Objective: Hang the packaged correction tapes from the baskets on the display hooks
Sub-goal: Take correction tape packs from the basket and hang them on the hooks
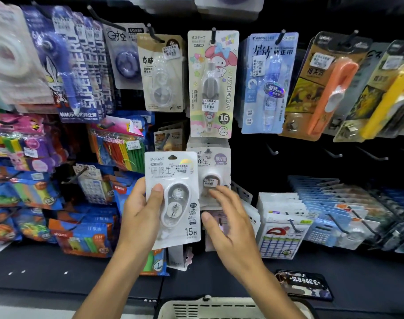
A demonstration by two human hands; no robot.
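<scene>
Lowest in view, a pale basket (210,307) rim sits just under both forearms. Above it the left hand (142,209) holds a white packaged correction tape (173,196) upright, thumb across its front. The right hand (228,217) is spread, fingertips touching the matching packs (211,173) hanging just behind. Best to steady that hanging stack, find the hook tip, then line the card's top hole up and slide it straight on.
</scene>
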